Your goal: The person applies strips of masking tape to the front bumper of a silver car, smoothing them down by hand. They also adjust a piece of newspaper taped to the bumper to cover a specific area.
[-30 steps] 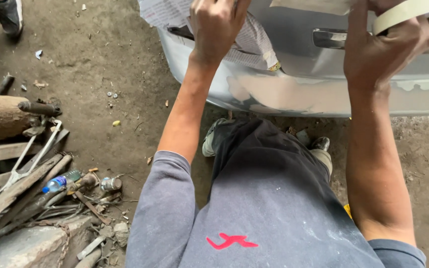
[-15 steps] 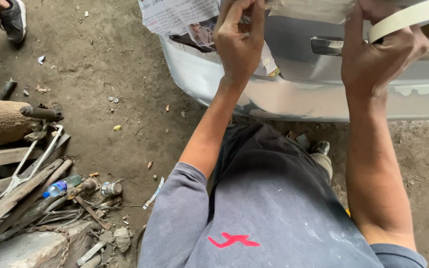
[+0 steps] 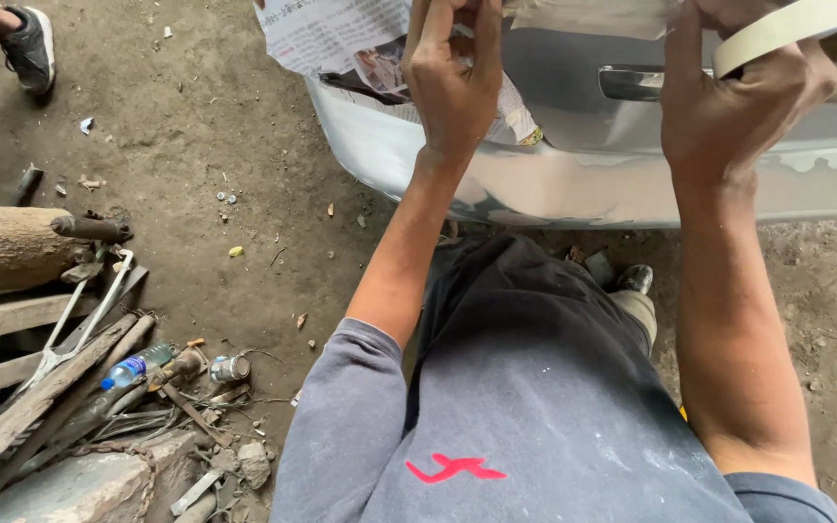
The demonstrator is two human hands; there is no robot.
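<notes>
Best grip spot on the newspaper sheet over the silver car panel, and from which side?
Take the newspaper sheet by its free left edge, coming in from the left over the dirt ground. That edge hangs loose past the silver car panel, so fingers can likely pinch both faces there. The left hand already covers the sheet's right part, and the right hand holds a tape roll further right.

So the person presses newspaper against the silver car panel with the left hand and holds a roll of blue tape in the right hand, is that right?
Not quite: the roll of tape in the right hand is cream-coloured, not blue, as the head view shows. The rest holds: the left hand presses the newspaper against the silver car panel.
</notes>
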